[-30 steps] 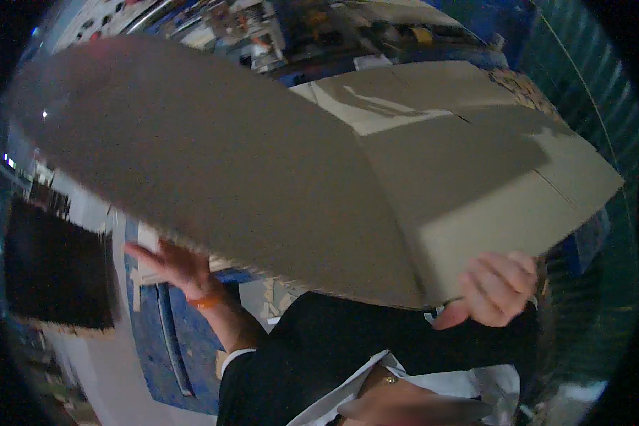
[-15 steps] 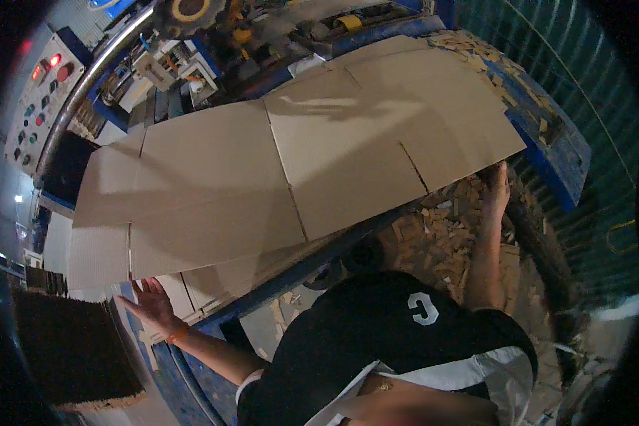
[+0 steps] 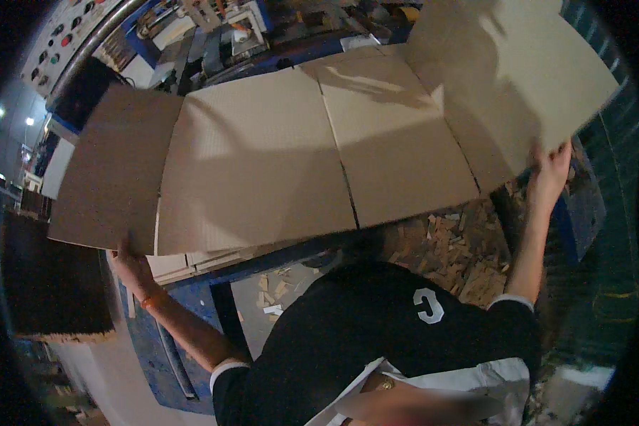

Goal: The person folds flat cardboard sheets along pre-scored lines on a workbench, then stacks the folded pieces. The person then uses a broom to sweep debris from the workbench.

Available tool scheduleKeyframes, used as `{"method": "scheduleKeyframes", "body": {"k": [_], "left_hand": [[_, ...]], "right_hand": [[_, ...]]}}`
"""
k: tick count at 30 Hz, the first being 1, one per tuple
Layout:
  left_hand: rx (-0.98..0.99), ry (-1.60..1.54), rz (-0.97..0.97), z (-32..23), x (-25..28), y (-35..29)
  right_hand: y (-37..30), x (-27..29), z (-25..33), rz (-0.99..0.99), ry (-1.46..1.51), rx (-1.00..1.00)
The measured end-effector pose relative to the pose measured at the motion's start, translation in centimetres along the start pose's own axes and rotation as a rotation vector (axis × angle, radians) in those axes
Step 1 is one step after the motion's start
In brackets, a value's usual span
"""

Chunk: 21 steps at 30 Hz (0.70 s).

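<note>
A long brown cardboard sheet [image 3: 263, 156], creased into several panels, spans the space between my two hands. Its left end panel tilts up, and the right end panel is bent up higher. At the near left edge, my left hand [image 3: 133, 270] grips the cardboard, the thumb showing on top and the other fingers hidden beneath. My right hand [image 3: 550, 174] pinches the near edge of the raised right panel. Below the sheet's near edge, more flat cardboard [image 3: 213, 261] lies on a blue metal table [image 3: 184, 334].
Cardboard scraps [image 3: 447, 248] are heaped below the table's near side. A machine with a metal bar [image 3: 96, 39] and a button panel [image 3: 67, 39] stands at the far left. A dark stack [image 3: 57, 284] is left of my left hand. Corrugated green wall [image 3: 618, 234] runs along the right.
Both hands have closed on the cardboard sheet. Its two ends have come up, the right one most, and my right hand has moved right. The whole view has shifted somewhat.
</note>
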<state>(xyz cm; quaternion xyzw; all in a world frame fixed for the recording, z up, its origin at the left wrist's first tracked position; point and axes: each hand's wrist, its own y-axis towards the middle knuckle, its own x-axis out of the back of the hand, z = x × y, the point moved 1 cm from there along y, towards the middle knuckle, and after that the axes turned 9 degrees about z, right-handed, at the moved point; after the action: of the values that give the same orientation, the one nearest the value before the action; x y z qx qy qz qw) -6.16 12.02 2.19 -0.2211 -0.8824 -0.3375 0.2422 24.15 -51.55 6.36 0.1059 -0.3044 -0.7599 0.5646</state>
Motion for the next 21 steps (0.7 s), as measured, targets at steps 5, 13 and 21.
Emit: {"method": "scheduleKeyframes", "body": {"k": [5, 13, 21], "left_hand": [[0.020, -0.295, -0.030, -6.0, -0.3, -5.7], [-0.570, 0.343, 0.831, -13.1, -9.8, -11.0], [-0.631, 0.419, 0.886, -12.0, -11.4, -10.5]], "right_hand": [[-8.9, -3.7, 2.4, 0.832, -0.229, 0.529], [-9.9, -8.3, -1.6, 1.304, -0.357, 0.696], [-8.7, -8.8, -2.9, 1.383, -0.241, 0.684]]}}
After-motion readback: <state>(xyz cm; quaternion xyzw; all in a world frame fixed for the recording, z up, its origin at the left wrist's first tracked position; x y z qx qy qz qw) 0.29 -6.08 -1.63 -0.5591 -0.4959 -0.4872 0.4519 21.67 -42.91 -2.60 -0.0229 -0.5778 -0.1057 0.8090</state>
